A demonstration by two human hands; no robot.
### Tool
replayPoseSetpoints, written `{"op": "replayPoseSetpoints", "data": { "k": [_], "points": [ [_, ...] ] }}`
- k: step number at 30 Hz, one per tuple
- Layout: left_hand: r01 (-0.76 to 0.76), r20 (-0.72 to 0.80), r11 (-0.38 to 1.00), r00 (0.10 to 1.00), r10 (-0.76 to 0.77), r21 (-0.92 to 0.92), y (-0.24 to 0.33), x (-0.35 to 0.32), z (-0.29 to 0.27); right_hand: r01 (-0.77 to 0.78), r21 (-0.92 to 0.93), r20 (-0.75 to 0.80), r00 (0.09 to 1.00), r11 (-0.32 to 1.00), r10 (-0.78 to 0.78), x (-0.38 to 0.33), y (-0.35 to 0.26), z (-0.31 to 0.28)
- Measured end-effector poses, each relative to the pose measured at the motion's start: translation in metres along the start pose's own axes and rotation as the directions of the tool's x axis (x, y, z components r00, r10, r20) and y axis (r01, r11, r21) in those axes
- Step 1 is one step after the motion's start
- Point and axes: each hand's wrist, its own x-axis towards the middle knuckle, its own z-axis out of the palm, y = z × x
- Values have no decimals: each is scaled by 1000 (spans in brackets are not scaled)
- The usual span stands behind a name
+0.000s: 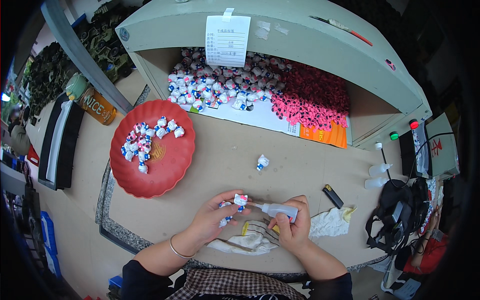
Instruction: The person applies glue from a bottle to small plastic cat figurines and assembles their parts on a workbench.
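My left hand (pixel 200 222) is closed on small white-and-blue cat figurines. One figurine (pixel 241 200) with a pink bow stands up at the fingertips, and another (pixel 225 214) sits lower against the fingers. In my right hand (pixel 296 230) is a small clear squeeze bottle (pixel 276 210), held sideways. Its thin nozzle points left at the upper figurine; whether it touches cannot be made out. A single cat figurine (pixel 262 162) lies on the table beyond my hands. To the left, a red scalloped bowl (pixel 186 160) contains several more figurines.
Under the shelf (pixel 175 32) lie heaps of white figurines (pixel 220 87) and small pink pieces (pixel 310 115). Cloth gloves (pixel 252 242) rest below my hands, a white cloth (pixel 334 223) to the right. Nearby are a black lighter (pixel 332 196), squeeze bottles (pixel 380 169) and a black strap bundle (pixel 392 217).
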Motion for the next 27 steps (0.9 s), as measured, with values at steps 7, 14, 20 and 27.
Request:
{"op": "replayPoseSetpoints", "data": {
  "k": [7,14,20,27],
  "points": [
    [6,47,998,999,-9,55,1,0,-3,5,-30,10,1000,1000,-5,-2,2,-1],
    [-20,43,998,999,18,53,-1,0,-4,38,-114,35,999,993,-34,-2,-1,-3],
    [-69,-21,998,997,69,3,-3,-1,-1,89,-229,50,996,969,-79,-4,1,-9],
    [-66,-18,996,998,68,67,-4,-1,0,6,-27,-28,1000,1000,-7,-4,-2,-4]
  ]
}}
